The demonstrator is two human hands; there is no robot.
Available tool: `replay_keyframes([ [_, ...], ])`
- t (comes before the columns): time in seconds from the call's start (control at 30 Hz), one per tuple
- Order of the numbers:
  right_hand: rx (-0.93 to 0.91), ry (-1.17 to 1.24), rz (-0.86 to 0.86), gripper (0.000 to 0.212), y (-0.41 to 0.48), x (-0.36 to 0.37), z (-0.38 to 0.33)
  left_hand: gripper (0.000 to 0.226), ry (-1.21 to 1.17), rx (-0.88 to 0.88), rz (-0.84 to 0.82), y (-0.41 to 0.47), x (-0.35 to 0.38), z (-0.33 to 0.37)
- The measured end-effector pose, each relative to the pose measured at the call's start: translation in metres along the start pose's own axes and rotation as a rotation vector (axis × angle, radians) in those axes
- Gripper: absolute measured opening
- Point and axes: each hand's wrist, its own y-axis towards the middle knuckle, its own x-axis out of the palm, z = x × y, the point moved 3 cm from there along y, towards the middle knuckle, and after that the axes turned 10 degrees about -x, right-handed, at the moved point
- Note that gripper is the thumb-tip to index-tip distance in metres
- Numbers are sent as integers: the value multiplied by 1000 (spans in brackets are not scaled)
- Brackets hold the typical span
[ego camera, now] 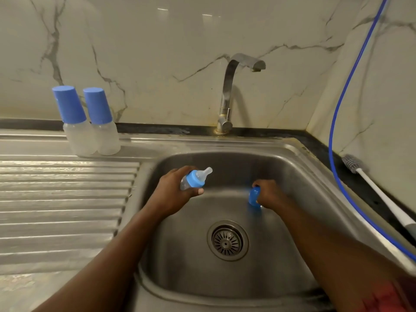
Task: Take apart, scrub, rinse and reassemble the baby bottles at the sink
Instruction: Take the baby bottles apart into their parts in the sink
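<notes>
Both forearms reach out over the sink (299, 174). The left grip (173, 192) is curled round a bottle (191, 181), thumb pressed under the blue collar. The bottle is tilted, its clear bare teat pointing up and right, and it is held in the air above the back-left of the basin. The right grip (271, 192) sits apart to the right and lower, fingers closed round a blue cap (254, 196). The cap is close to the basin floor, with a blue gleam on the steel under it; whether it touches I cannot tell. The drain (227, 240) lies nearer the person than both grips, between the forearms. The tap (227, 93) rises behind and between the grips, spout turned right. Far left and behind the left grip, a capped bottle (76, 131) and its twin (104, 131) stand upright side by side on the sink ledge, above the ribbed drainboard (67, 188). Well right of the right grip, a brush (382, 194) lies on the dark worktop (324, 154), bristles toward the wall, with a blue hose (333, 122) running beside it.
</notes>
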Motion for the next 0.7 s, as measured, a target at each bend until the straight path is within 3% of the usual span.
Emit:
replay_keyframes([
  [0.17, 58, -2, 2, 41, 5, 17, 10, 56, -5, -11, -18, 1, 2, -1],
  [0.3, 73, -42, -58, 70, 3, 13, 9, 54, -9, 5, -42, 0, 2, 0],
  [0.37, 31, 30, 72, 64, 4, -8, -11, 54, 5, 15, -41, 0, 2, 0],
  [0.47, -46, 434, 222, 41, -6, -46, -68, 56, 6, 11, -35, 0, 2, -1],
  [0.53, -76, 731, 138, 45, -26, -58, -111, 60, 1, 2, -33, 0, 1, -1],
  [0.57, -99, 769, 80, 51, -38, -58, -127, 63, -3, 2, -35, 0, 1, -1],
  [0.7, -155, 644, -67, 59, -75, -44, -150, 70, -5, 28, -77, -1, 4, 3],
])
